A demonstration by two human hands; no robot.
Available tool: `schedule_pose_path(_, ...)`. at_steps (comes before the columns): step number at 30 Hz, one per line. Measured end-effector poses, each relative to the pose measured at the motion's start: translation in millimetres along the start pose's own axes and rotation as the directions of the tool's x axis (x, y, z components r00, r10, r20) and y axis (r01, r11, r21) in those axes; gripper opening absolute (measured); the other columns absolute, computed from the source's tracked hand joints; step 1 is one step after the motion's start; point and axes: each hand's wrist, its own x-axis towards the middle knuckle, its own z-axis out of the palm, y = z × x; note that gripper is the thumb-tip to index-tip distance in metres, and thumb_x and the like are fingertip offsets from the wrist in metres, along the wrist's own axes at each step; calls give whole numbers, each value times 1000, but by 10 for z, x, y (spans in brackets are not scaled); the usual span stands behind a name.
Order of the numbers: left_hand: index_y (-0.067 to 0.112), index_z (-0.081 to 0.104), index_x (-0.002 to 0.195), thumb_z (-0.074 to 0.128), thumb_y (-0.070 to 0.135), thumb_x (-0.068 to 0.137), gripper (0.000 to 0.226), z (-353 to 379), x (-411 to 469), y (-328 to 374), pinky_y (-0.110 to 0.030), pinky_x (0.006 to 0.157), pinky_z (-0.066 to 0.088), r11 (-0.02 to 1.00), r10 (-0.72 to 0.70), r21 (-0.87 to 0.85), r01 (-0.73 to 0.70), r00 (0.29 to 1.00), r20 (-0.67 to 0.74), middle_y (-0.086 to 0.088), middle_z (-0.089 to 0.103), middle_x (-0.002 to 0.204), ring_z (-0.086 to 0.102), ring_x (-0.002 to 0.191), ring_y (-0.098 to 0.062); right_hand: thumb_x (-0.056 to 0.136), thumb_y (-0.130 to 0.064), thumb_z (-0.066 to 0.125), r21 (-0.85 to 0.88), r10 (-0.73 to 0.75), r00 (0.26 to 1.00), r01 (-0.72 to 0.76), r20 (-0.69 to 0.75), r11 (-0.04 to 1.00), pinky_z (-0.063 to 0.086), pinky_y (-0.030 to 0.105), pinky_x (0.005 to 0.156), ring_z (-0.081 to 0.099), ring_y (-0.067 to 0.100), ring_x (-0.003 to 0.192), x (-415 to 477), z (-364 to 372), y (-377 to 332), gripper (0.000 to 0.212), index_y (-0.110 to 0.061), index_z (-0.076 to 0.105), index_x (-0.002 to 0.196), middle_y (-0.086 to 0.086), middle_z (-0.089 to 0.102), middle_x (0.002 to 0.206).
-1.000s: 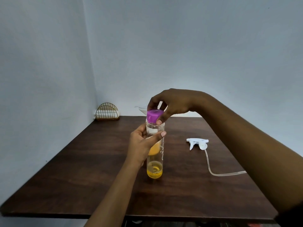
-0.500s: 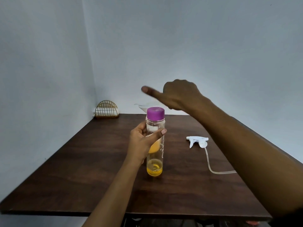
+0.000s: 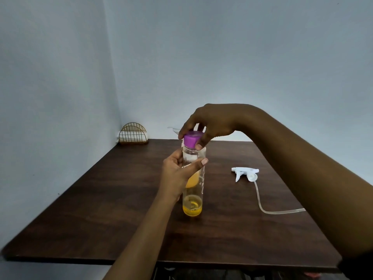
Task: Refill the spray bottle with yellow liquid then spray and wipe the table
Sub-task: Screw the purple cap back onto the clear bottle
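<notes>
Right under the fingertips of the right hand (image 3: 210, 124), head view: a purple plastic screw cap (image 3: 191, 140) on top of a tall clear plastic bottle (image 3: 193, 190), with a little yellow liquid (image 3: 192, 211) pooled at the bottom. Those fingers (image 3: 181, 136) are curled down around the cap from above, pinching its sides. I'd guess that's a twisting grip to get it off. The cap sits a bit tilted, so it may already be loose.

Just below that, the left hand (image 3: 177, 174) is wrapped around the bottle's upper half, thumb (image 3: 201, 161) across the front. Makes sense, since something has to stop the bottle turning with the cap. The base looks like it's on the dark wooden table (image 3: 121, 199), but I can't say for sure.

Well off to the right of both sets of fingers, the white trigger sprayer head (image 3: 245, 173) lies on its side on the table, with its clear dip tube (image 3: 262, 207) trailing toward the near edge. It's presumably parked there so the spray bottle is open for refilling.

Just behind the right fingers there's what looks like a clear funnel (image 3: 174, 129), mostly hidden. I can't tell what it's sitting in. Far back left of the fingers, a gold wire half-round rack (image 3: 133, 133) sits in the corner.
</notes>
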Motion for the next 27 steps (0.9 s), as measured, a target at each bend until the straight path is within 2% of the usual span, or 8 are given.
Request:
schedule_pose_path(6,22,69,98,84,31,58,44,10,-7,13,-30,76,56,1000,5,0,-5,1000,1,2,75,92,71,89,-15,69,-60,69,-112,219,961,-239,-166,964,44,22,50,59,9,43,136,58,-118,46,-16,68,78,-2,64,58)
schedule_pose_path(9,21,70,94,86,25,60,38,7,1,17,-27,73,56,1000,8,-13,-8,1000,-4,0,76,91,71,87,-16,72,-83,38,-235,309,881,-405,-358,884,31,24,50,49,10,48,193,185,-137,71,-16,50,53,-3,52,45)
schedule_pose_path(12,26,73,90,84,24,61,31,8,2,23,-27,71,55,1000,13,-23,-13,1000,2,-1,76,89,71,84,-16,77,-83,16,-108,362,789,-470,-497,876,29,24,51,54,12,49,139,134,-43,85,-14,57,49,-2,58,45)
schedule_pose_path(14,27,73,90,84,24,61,32,6,0,22,-27,71,55,1000,15,-14,-15,1000,6,0,75,89,71,85,-16,84,-75,23,36,332,823,-357,-462,934,40,26,53,61,13,56,56,41,64,77,-13,67,69,1,67,63)
schedule_pose_path(17,24,70,96,86,28,60,40,3,-6,25,-26,72,55,1000,18,-15,-18,1000,13,1,75,93,71,88,-16,93,-46,46,260,69,993,-43,-91,965,53,25,75,60,1,95,-115,-26,113,30,-30,63,112,-13,64,112)
schedule_pose_path(19,24,69,98,84,29,60,41,0,-9,35,-25,73,55,1000,19,-8,-19,1000,16,2,75,94,71,90,-15,94,-43,46,328,1,1000,-10,29,945,51,25,84,54,-1,107,-168,9,121,30,-35,58,120,-19,58,122)
schedule_pose_path(24,24,70,97,84,38,53,48,4,-23,50,-29,73,55,1000,11,-13,-10,1000,10,1,75,93,71,89,-17,92,-61,29,234,230,949,-178,-216,956,44,21,52,60,11,55,-148,-4,121,67,-10,71,80,2,67,71)
schedule_pose_path(27,28,71,93,85,40,53,45,-4,-21,49,-30,74,55,1000,11,-11,-11,1000,11,1,75,93,71,89,-17,94,-55,35,328,207,915,-88,-348,941,44,19,51,58,9,55,-170,-20,215,60,-12,69,71,-3,63,62)
